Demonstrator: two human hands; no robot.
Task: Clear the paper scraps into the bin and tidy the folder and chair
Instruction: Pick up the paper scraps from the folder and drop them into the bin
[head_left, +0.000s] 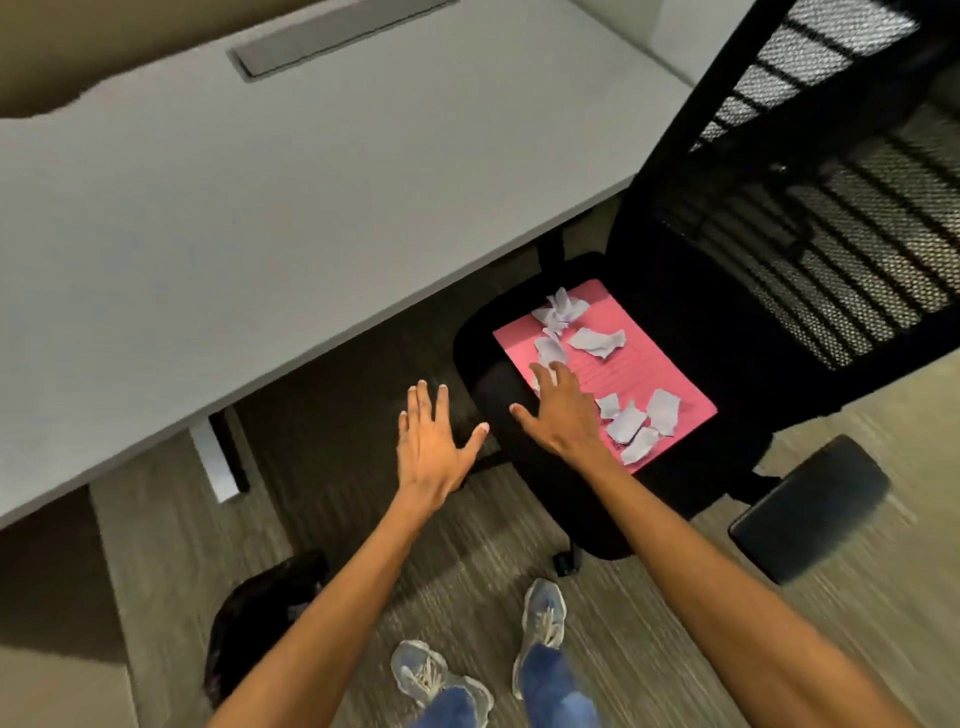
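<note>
A pink folder (644, 358) lies flat on the seat of a black office chair (691, 312). Several pale torn paper scraps (597, 340) are scattered on the folder, one cluster at its far end and another (641, 423) at its near end. My right hand (558, 410) is spread open over the folder's left edge, its fingertips at a scrap. My left hand (431, 447) hovers open with fingers spread, left of the chair seat, over the carpet and holding nothing. A dark bin (260, 618) stands on the floor at lower left, partly hidden by my left forearm.
A large white desk (260, 197) fills the upper left, its edge overhanging just left of the chair. A desk leg (221, 460) stands below it. The chair's mesh backrest (831, 182) and an armrest (810, 512) are on the right. My feet (543, 623) stand on grey carpet.
</note>
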